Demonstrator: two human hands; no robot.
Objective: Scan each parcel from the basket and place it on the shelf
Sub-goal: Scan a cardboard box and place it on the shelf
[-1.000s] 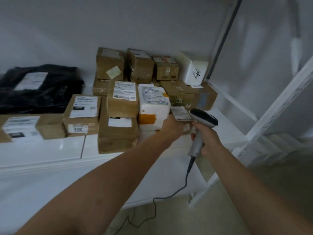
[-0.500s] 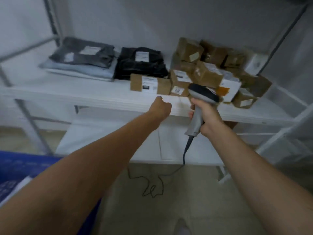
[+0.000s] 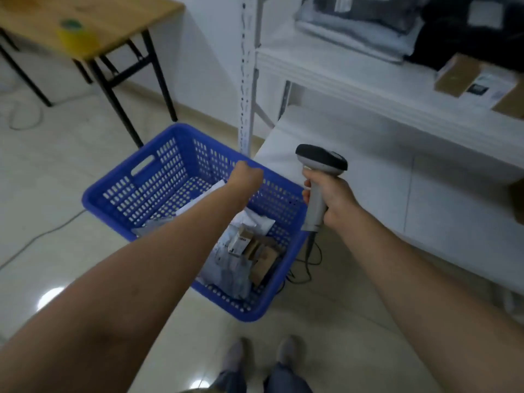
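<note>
A blue plastic basket (image 3: 136, 205) stands on the floor at the foot of the white shelf (image 3: 340, 78). Inside lie several parcels: grey poly bags (image 3: 229, 268), small brown boxes (image 3: 263, 256) and a white pouch (image 3: 255, 222). My left hand (image 3: 246, 177) hovers over the basket's far rim, fingers curled shut, holding nothing. My right hand (image 3: 331, 197) grips the handle of a grey and black barcode scanner (image 3: 320, 163), to the right of the basket. On the shelf sit a brown box with a label (image 3: 479, 83) and dark bagged parcels (image 3: 465, 29).
A wooden table with black legs (image 3: 93, 26) stands at the back left, a yellow tape roll (image 3: 75, 34) on it. The scanner's cable (image 3: 309, 265) trails on the floor beside the basket. A lower white shelf board (image 3: 397, 194) lies right of it. My feet (image 3: 261, 353) are below.
The view has swung from the shelf's box stacks down and left to the basket. My left hand has let go of the shelved parcel and moved over the basket; my right still holds the scanner.
</note>
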